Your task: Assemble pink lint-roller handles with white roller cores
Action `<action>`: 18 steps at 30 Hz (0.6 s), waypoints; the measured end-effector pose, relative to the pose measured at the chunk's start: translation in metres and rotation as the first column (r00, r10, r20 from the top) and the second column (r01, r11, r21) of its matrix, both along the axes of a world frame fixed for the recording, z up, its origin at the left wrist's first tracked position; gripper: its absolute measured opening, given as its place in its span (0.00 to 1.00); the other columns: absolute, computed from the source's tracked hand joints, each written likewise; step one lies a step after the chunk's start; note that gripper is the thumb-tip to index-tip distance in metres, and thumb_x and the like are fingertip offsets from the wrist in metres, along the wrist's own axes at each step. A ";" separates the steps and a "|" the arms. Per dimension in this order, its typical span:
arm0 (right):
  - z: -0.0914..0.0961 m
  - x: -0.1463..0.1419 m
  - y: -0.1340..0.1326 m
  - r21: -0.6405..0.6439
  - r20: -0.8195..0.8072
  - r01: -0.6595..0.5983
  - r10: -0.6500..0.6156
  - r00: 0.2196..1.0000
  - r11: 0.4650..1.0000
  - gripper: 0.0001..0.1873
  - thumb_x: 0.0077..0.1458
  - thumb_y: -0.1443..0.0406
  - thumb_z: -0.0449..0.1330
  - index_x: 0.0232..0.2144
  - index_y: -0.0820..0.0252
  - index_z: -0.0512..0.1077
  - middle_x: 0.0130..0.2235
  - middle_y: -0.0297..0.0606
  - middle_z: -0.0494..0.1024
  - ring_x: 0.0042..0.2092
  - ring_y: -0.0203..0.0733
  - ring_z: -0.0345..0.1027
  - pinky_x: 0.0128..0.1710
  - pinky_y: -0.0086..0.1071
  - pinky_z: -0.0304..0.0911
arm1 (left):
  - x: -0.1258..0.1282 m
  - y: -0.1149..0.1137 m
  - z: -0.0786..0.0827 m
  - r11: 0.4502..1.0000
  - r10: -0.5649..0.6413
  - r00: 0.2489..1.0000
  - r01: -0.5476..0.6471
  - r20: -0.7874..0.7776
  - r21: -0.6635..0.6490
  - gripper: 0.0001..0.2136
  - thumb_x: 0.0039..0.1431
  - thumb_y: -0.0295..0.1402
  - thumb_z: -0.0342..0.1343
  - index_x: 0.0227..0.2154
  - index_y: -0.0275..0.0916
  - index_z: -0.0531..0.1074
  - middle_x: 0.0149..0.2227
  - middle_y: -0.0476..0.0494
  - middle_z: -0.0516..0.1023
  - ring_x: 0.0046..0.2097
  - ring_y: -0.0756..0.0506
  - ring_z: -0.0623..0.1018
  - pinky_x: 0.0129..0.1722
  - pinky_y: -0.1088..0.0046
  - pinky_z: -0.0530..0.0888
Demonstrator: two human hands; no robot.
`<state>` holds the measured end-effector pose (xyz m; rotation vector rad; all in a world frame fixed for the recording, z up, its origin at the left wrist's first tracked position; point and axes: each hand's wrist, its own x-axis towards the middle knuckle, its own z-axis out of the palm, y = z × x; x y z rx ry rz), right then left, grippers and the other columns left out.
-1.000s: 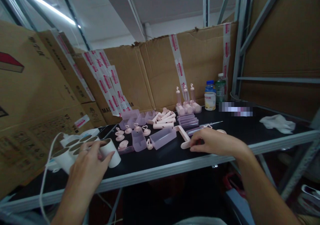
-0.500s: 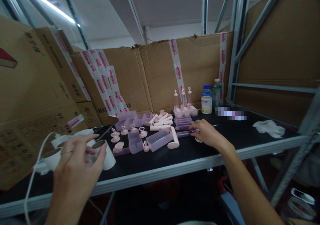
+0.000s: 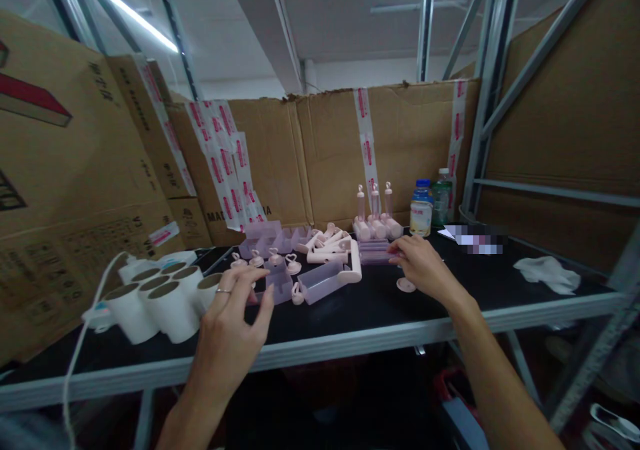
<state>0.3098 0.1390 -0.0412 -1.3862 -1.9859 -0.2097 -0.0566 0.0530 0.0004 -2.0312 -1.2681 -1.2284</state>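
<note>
My left hand (image 3: 235, 317) is open, thumb and fingers apart, above the front of the shelf. Its fingertips are nearest a small purple box (image 3: 279, 283) and several pink ring-topped caps (image 3: 257, 258), partly covering that area. My right hand (image 3: 417, 263) has its fingers closed at the right end of a stack of translucent purple pieces (image 3: 373, 252); the fingertips are partly hidden. A pink disc (image 3: 406, 285) lies just below that hand. Between the hands sit a longer purple box (image 3: 320, 282) and a pink handle-like part (image 3: 355, 262) leaning at its right end.
White cardboard-like tubes (image 3: 173, 310) stand at left beside a white cable (image 3: 75, 370). Behind are a pile of pink parts (image 3: 327, 245), three upright pink-and-clear assemblies (image 3: 375, 213), a blue-capped bottle (image 3: 421, 209) and a green bottle (image 3: 441, 200). A white cloth (image 3: 547, 275) lies at right.
My left hand has moved right, from the white tubes toward the pink caps. My right hand has shifted slightly up to the stack's end, uncovering the pink disc. The view has turned left.
</note>
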 end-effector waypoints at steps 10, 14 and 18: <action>0.027 -0.047 -0.051 0.084 -0.763 -0.606 0.442 0.471 0.791 0.17 0.64 0.52 0.63 0.45 0.58 0.73 0.41 0.38 0.76 0.42 0.42 0.68 0.46 0.34 0.65 | 0.034 -0.015 -0.011 0.851 -0.268 0.784 0.466 0.560 -0.244 0.14 0.66 0.45 0.59 0.44 0.40 0.79 0.44 0.42 0.82 0.44 0.44 0.80 0.48 0.68 0.75; 0.023 -0.104 -0.070 -0.007 -0.856 -0.915 0.471 0.214 0.403 0.23 0.60 0.48 0.67 0.42 0.61 0.75 0.38 0.37 0.75 0.39 0.38 0.68 0.43 0.32 0.65 | 0.053 -0.021 -0.020 0.683 -0.381 0.461 0.724 0.802 -0.092 0.28 0.52 0.59 0.67 0.47 0.41 0.80 0.50 0.37 0.83 0.50 0.38 0.81 0.54 0.62 0.77; 0.025 -0.129 -0.077 -0.113 -0.807 -0.974 0.553 0.207 0.198 0.22 0.63 0.48 0.63 0.41 0.62 0.75 0.38 0.37 0.76 0.40 0.40 0.70 0.45 0.34 0.66 | 0.062 -0.037 -0.019 0.524 -0.449 0.188 0.847 0.873 0.087 0.21 0.59 0.56 0.63 0.38 0.42 0.80 0.37 0.42 0.83 0.37 0.43 0.82 0.38 0.67 0.80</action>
